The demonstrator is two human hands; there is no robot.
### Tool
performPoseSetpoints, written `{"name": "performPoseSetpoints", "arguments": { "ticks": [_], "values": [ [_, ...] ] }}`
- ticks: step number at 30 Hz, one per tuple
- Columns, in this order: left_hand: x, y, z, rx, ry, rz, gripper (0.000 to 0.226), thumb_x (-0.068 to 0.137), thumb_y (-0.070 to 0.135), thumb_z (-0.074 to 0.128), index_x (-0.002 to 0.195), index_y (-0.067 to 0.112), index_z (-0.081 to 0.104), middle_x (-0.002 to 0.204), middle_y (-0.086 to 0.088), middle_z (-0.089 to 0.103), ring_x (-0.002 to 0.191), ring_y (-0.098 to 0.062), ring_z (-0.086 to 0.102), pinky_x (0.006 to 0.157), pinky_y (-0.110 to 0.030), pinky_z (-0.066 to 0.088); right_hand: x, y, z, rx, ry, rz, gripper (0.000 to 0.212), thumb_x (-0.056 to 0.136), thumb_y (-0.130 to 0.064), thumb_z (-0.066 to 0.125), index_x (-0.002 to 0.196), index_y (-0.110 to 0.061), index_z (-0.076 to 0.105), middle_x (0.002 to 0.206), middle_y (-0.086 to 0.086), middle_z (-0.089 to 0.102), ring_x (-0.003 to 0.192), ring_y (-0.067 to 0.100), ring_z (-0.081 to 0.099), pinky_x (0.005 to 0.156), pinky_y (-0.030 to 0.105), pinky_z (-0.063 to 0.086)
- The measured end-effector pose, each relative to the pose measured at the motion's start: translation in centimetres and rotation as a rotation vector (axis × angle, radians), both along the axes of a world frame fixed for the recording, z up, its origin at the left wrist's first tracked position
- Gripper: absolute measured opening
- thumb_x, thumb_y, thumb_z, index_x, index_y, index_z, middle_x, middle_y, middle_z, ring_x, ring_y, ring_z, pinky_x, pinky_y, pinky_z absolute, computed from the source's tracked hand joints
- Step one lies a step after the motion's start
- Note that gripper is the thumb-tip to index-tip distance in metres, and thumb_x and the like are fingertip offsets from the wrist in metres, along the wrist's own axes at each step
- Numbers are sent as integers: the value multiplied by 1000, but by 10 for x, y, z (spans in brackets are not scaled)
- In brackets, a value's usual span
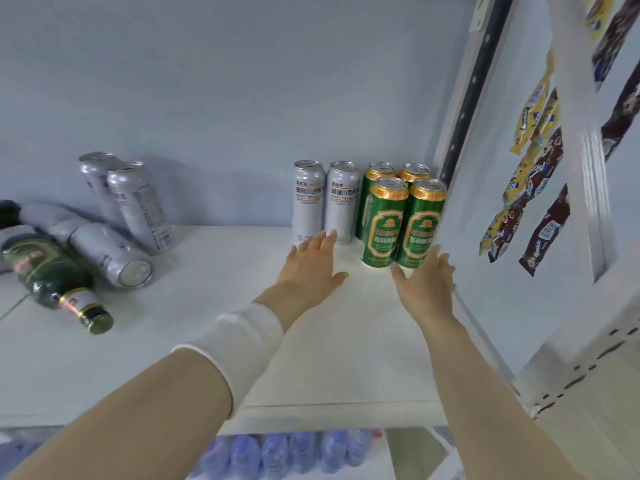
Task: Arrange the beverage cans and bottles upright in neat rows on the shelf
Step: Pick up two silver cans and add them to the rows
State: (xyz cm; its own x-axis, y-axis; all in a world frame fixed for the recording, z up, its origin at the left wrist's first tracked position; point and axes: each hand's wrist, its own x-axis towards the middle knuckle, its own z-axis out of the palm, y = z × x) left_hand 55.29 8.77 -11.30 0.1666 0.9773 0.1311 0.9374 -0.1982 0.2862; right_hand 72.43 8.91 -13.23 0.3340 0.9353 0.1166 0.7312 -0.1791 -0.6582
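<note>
The green cans (384, 223) are dead ahead of the right hand (429, 278). There are four of them in a tight two-by-two block on the shelf (346, 358), all upright with their tops closed. That hand's grip is spread, fingers straight, holding nothing. The fingertips reach the foot of the nearest can (touching or just short, can't tell).

The left hand (311, 265) is just beside it, grip also spread flat and empty. Its fingertips are at the base of the paired silver cans (341, 202), two of them upright side by side, snug against the left of the green block.

Well off to the left of that hand are two standing silver cans (138, 206) and two toppled silver cans (110, 252) on their sides. There's also a green bottle (48, 271) lying down with its gold cap on. Another dark bottle (8, 213) peeks in at the frame edge.

Right of the right hand, snack packets (540, 237) hang in a column. Below both forearms, the next shelf down holds water bottles (277, 452) (too blurry to count).
</note>
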Motion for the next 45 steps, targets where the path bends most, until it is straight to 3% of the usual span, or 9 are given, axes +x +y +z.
{"name": "performPoseSetpoints", "arguments": {
  "ticks": [6,12,19,24,28,32,36,41,45],
  "values": [
    [-108,-75,2,0,123,18,72,95,40,43,149,15,3,158,-5,6,146,-25,5,119,-45,7,-107,-66,4,-70,-229,87,77,95,-43,40,149,-5,-1,157,18,-1,145,36,-4,116,50,4],
    [-217,-125,14,21,141,138,70,95,40,43,149,15,7,158,-6,9,146,-25,7,119,-45,7,-224,-104,11,-102,-376,301,72,97,-45,32,149,-6,-1,157,17,-3,144,38,-8,117,50,2],
    [-319,-168,12,29,78,294,67,93,40,45,148,17,14,158,-4,13,145,-23,12,119,-45,10,-324,-107,20,-43,-346,508,70,97,-43,34,149,-8,5,158,15,3,145,36,-4,118,48,3],
    [-386,-189,7,-14,47,353,67,93,40,46,147,18,15,157,-3,14,145,-23,12,119,-46,11,-402,-115,13,36,-296,582,63,93,-41,46,141,-5,28,149,18,28,141,38,14,115,52,16],
    [-452,-192,17,66,22,374,65,92,39,49,146,17,19,155,-4,21,143,-24,19,118,-41,15,-465,-110,23,49,-323,593,72,92,-46,45,147,-7,18,155,16,18,144,36,9,117,47,11],
    [-518,-191,12,42,-35,374,67,93,41,48,147,18,16,155,-4,22,142,-23,22,117,-40,18,-522,-113,18,99,-287,607,74,90,-43,52,146,-7,19,153,16,22,143,34,13,118,45,15],
    [-567,-181,3,23,-138,420,65,92,39,50,145,17,21,150,-5,31,136,-25,32,110,-36,26,-553,-112,8,75,-306,612,76,87,-46,55,146,-10,21,154,13,22,144,30,15,118,44,17],
    [-570,-155,3,46,-219,304,60,92,34,51,143,17,25,147,-6,36,132,-26,35,107,-34,27,-546,-94,16,103,-288,507,72,88,-40,57,145,-9,25,154,12,23,144,32,12,116,43,14],
    [-544,-126,8,41,-277,214,59,92,35,51,143,17,26,147,-7,35,135,-26,32,108,-35,24,-521,-80,24,133,-235,398,70,85,-40,61,141,-11,31,147,12,33,139,29,27,110,41,28]
  ]
}}
